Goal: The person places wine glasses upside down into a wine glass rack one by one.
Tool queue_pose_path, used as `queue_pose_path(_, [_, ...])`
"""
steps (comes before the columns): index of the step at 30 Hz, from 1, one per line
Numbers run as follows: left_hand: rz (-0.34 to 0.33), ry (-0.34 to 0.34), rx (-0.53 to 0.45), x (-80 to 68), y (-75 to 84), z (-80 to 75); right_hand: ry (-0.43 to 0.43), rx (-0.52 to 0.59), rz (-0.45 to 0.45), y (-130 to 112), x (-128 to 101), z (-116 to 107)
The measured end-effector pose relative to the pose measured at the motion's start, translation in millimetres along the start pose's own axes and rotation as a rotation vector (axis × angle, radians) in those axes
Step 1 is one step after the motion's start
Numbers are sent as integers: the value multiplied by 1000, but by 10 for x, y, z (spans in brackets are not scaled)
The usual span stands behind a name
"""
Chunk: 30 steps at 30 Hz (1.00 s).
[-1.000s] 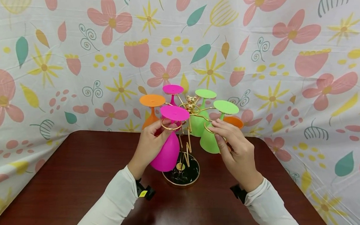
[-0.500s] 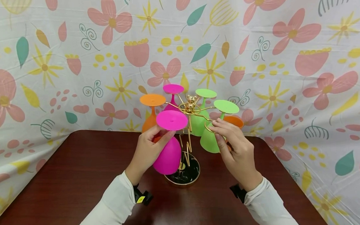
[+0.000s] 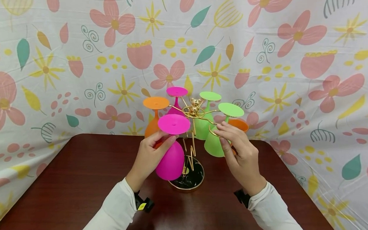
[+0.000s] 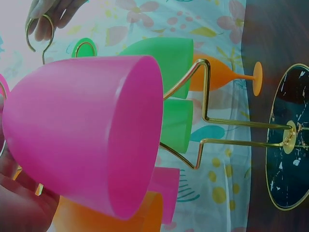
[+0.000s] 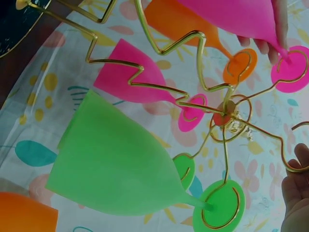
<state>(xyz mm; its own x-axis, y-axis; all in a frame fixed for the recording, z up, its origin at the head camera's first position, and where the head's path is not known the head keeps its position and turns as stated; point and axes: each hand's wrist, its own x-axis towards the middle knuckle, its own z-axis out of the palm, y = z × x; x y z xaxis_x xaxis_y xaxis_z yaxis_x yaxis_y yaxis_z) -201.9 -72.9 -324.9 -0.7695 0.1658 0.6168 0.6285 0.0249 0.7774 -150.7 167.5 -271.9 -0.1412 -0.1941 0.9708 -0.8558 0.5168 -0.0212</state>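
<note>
A gold wire goblet rack [image 3: 192,114] with a bear figure stands on a round black base [image 3: 191,178]. My left hand [image 3: 147,159] grips a pink goblet [image 3: 170,160] by its stem, just below the foot. That goblet hangs upside down, slightly tilted, with its foot on a ring of the rack in the right wrist view. On the rack's right side, my right hand [image 3: 242,157] pinches a bare hook [image 3: 214,132]. Upside down on the other hooks are a second pink goblet [image 5: 130,77], an orange goblet [image 3: 155,103] and two green goblets [image 5: 111,159].
Another orange goblet [image 4: 210,72] stands upright on the dark wooden table [image 3: 67,188], behind my right hand and partly hidden. A flower-patterned cloth [image 3: 123,69] hangs behind the table.
The pink goblet's foot has dropped onto its ring, which showed below the foot earlier. My left hand has shifted slightly down and left. The right hand stays at its hook.
</note>
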Motion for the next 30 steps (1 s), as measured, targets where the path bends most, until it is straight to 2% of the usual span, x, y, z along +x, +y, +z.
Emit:
queue_pose_path(7, [-45, -1, 16, -88, -18, -81, 11, 5, -5, 11, -19, 14])
queue_pose_path(12, [-25, 23, 44, -147, -45, -178, 11, 8, -7, 30, -42, 23])
queue_pose_path(17, [-18, 30, 126, -226, 192, -242, 10, 5, -13, 38, -56, 31])
queue_pose_path(19, [-3, 34, 166, -248, 233, -262, 11, 3, -19, 37, -55, 34])
queue_pose_path(25, [33, 56, 222, -285, -102, -365, -19, -18, -36, 82, -77, 26])
queue_pose_path(30, [38, 66, 242, -344, -187, -437, -55, -48, -52, 139, -146, 9])
